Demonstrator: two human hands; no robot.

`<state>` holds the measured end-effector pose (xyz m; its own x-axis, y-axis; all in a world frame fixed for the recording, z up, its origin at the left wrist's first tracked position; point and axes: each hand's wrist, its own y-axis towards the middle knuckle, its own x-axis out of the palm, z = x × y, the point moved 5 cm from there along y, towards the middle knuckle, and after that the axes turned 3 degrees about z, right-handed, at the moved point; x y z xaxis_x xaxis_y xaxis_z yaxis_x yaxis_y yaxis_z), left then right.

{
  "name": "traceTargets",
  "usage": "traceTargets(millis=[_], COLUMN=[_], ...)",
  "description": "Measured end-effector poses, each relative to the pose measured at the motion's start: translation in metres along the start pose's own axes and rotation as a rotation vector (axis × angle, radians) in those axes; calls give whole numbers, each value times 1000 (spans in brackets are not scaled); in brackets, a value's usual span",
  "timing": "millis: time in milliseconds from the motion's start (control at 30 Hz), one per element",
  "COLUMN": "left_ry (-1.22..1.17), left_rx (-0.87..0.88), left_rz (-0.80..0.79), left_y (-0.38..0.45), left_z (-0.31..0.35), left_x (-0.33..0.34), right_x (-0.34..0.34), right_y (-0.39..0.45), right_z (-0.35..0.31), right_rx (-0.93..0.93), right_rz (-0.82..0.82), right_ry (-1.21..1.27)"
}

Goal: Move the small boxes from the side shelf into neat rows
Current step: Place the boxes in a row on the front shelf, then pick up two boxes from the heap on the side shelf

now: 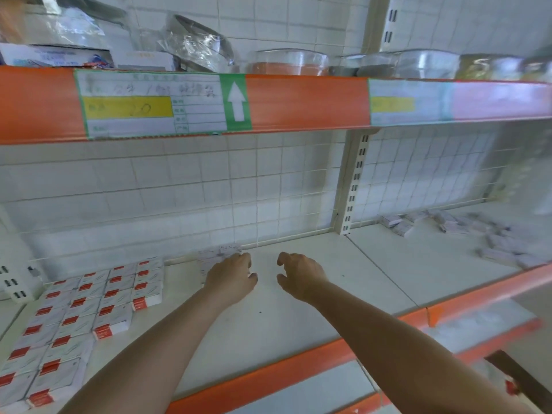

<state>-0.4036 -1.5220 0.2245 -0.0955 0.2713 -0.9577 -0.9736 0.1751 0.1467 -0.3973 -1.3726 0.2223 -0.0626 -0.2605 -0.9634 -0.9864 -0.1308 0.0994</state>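
Note:
Small white boxes with red labels [89, 306] lie in neat rows on the left of the white shelf [298, 318]. A few pale small boxes [219, 254] sit at the back of the shelf, against the wire grid. My left hand [231, 274] rests on those boxes, fingers bent over their near edge. My right hand [300, 274] hovers just right of them with fingers loosely curled, holding nothing. A loose heap of pale small boxes [466, 231] lies scattered on the side shelf section to the right.
An upper shelf with an orange edge strip [298, 103] and price labels hangs overhead, carrying glass bowls [288, 62] and wrapped goods. A slotted upright [354, 186] divides the two shelf sections. An orange front rail [268, 380] borders the shelf; another shelf lies below.

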Motion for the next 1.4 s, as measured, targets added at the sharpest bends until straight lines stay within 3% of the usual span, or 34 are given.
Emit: traceTargets(millis=[267,567,1400], left_ry=[-29,-25,-23], left_rx=[181,261,310], left_rz=[-138,-249,-266], left_y=[5,6,22], left_z=[67,136,398], left_x=[21,40,103], right_x=[-22,-42,-119], right_y=[-41,-79,-138], right_z=[57,120,353], right_rx=[127,191,181], right_rz=[-28,-53,-64], right_ry=[-44,-56,-61])
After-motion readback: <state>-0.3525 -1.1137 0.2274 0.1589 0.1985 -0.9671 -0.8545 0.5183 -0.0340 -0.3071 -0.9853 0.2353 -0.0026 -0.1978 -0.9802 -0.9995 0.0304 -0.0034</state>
